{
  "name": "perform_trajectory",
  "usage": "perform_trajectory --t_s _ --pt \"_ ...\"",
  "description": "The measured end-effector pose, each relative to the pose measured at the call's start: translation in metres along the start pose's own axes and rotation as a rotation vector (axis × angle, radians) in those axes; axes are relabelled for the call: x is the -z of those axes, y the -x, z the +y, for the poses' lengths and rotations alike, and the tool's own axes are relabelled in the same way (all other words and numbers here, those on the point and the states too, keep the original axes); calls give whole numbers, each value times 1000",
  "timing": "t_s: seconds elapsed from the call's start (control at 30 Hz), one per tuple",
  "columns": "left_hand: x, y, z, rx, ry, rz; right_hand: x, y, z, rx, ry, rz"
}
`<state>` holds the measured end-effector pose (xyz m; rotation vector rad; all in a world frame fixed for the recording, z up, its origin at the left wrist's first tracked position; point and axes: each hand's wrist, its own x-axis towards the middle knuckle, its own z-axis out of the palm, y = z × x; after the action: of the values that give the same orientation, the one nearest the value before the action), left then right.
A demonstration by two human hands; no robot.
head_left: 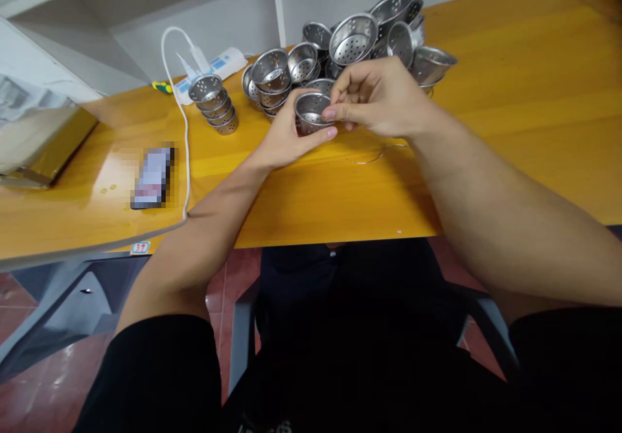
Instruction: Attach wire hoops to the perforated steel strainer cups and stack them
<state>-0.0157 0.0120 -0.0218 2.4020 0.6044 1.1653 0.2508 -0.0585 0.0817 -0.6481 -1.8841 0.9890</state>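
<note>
A small perforated metal cup [311,110] is in my left hand [286,136], its thumb along the near side and its mouth tilted toward me. My right hand [369,96] reaches to the cup's right rim with thumb and fingers pinched together; whatever is between them is hidden. On the table just below the right hand lies a thin wire loop [367,161]. Behind both hands, a stack of similar cups [271,73] stands near a jumbled heap of perforated metal baskets [354,39].
Another stack of perforated cups [218,105] stands left, beside a white power strip [226,63]. Its white cable [187,154] runs forward past a blurred phone [153,177]. A cardboard box [43,141] sits far left on the yellow wooden table [510,96].
</note>
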Motion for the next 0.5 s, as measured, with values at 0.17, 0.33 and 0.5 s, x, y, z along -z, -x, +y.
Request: perform_trajectory --t_s 0.17,0.33,0.5 --pt "0 -2 1 21 -25 3 -1 0 -3 -13 16 7" --pt "1 -3 5 -7 30 15 -1 0 -2 -8 10 -8" --pt "2 -1 6 2 37 -5 0 -1 0 1 11 -28"
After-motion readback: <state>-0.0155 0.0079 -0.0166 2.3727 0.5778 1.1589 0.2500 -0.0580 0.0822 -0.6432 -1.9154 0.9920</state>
